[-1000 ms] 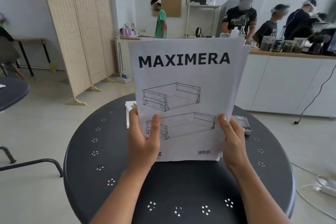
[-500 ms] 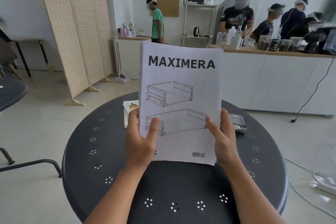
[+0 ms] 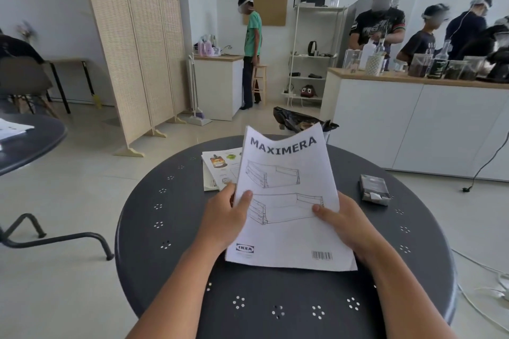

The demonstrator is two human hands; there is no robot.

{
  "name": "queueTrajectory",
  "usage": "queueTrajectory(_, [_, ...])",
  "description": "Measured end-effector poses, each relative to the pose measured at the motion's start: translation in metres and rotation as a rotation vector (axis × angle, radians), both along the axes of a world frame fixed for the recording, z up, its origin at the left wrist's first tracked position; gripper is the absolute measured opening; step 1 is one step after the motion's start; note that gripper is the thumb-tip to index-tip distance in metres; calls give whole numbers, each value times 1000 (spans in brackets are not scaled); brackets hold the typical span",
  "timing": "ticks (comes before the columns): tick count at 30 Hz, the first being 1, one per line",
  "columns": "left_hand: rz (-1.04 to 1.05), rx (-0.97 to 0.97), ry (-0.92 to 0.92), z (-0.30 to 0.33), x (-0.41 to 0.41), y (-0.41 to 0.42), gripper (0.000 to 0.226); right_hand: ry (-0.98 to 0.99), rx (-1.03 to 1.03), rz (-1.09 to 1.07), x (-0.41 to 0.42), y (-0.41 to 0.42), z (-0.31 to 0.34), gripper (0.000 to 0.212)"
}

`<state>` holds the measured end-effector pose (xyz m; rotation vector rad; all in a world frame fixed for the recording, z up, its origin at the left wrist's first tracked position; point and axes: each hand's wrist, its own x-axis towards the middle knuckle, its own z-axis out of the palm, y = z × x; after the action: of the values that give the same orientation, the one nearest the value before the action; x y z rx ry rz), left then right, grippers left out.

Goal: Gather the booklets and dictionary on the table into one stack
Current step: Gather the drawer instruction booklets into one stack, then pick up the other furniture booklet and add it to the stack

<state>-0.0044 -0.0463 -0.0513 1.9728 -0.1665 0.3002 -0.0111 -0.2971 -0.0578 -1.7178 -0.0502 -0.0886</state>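
I hold a white MAXIMERA booklet (image 3: 286,201) with drawer drawings over the round dark table (image 3: 176,228). My left hand (image 3: 225,217) grips its left edge, thumb on the cover. My right hand (image 3: 338,217) grips its right edge the same way. The booklet leans back, tilted low over the table, its top edge sagging. Behind its left side lie other booklets (image 3: 220,168) with colour pictures, partly hidden by it. A small dark thick book, the dictionary (image 3: 375,189), lies flat at the table's right.
A black bag (image 3: 300,120) sits on the floor beyond the table's far edge. A folding screen (image 3: 137,63) stands at the left, a white counter (image 3: 413,124) with several people behind it at the right. Another dark table (image 3: 30,143) and chair legs (image 3: 55,237) are at the left. Cables trail on the floor at right.
The booklet has come down from upright in front of my face to a low backward tilt over the table. Both hands kept their grip. The other booklets and the dictionary are now more exposed.
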Motion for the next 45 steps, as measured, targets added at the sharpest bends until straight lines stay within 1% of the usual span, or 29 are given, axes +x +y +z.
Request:
queueTrajectory(2, [73, 7, -26, 1, 4, 6, 35, 33, 7, -34, 2, -2, -2, 18])
queueTrajectory(3, [146, 45, -65, 1, 8, 11, 36, 45, 12, -46, 3, -3, -3, 18])
queueTrajectory(5, [313, 227, -142, -2, 24, 28, 30, 71, -1, -56, 6, -5, -3, 17])
queueTrajectory(6, [346, 350, -136, -4, 33, 37, 31, 83, -11, -60, 7, -6, -3, 16])
queueTrajectory(8, [281, 581, -4, -7, 46, 49, 42, 97, -11, -64, 9, -7, -3, 15])
queueTrajectory(10, [191, 769, 125, -11, 52, 50, 48, 96, -18, -75, 10, -7, -3, 14])
queueTrajectory(12, [162, 858, 138, -12, 52, 47, 52, 89, -33, -105, 10, -7, -2, 12])
queueTrajectory(17, [229, 873, 98, -7, 44, 41, 48, 64, -17, -211, 11, -5, -1, 13])
queueTrajectory(20, [239, 821, -26, -10, 39, 41, 34, 64, 15, -277, 10, -3, -4, 16])
queueTrajectory(21, [220, 780, -67, -11, 37, 42, 29, 67, 19, -288, 10, -2, -4, 17])
queueTrajectory(23, [132, 653, -112, -11, 33, 41, 26, 75, 23, -301, 9, -1, -3, 17])
queueTrajectory(27, [-61, 423, -161, -13, 23, 43, 32, 79, -10, -297, 6, 0, 2, 14])
queueTrajectory(28, [-78, 358, -162, -13, 22, 45, 34, 79, -20, -292, 5, 1, 2, 14])
queueTrajectory(30, [-14, 246, -267, -13, 24, 48, 29, 70, -55, -279, 5, 2, 3, 15])
queueTrajectory(31, [56, 261, -321, -14, 28, 49, 21, 66, -71, -279, 6, 2, 2, 15])
queueTrajectory(32, [120, 333, -323, -13, 31, 49, 17, 67, -80, -284, 6, 2, 2, 15])
queueTrajectory(33, [161, 445, -244, -13, 33, 48, 27, 68, -80, -286, 6, 2, 1, 15])
queueTrajectory(34, [180, 569, -119, -15, 35, 47, 37, 71, -76, -288, 6, 2, 1, 15])
queueTrajectory(35, [199, 677, -13, -15, 34, 45, 43, 75, -73, -290, 6, 3, 1, 14])
queueTrajectory(36, [229, 761, 26, -14, 32, 42, 44, 79, -72, -294, 6, 3, 0, 14])
queueTrajectory(38, [335, 853, -25, -10, 29, 36, 45, 83, -63, -307, 6, 3, 1, 15])
queueTrajectory(40, [396, 812, -156, -5, 25, 36, 51, 82, -44, -329, 6, 1, 2, 16])
queueTrajectory(41, [376, 735, -207, -7, 25, 40, 56, 76, -41, -347, 6, -1, 3, 16])
queueTrajectory(42, [343, 608, -231, -8, 24, 44, 60, 70, -42, -366, 6, -3, 3, 15])
queueTrajectory(43, [312, 484, -213, -8, 23, 47, 61, 66, -42, -378, 6, -4, 4, 15])
queueTrajectory(44, [292, 417, -207, -9, 23, 49, 58, 63, -49, -384, 5, -4, 4, 15])
queueTrajectory(45, [273, 427, -238, -9, 23, 50, 49, 55, -70, -386, 5, -3, 3, 16])
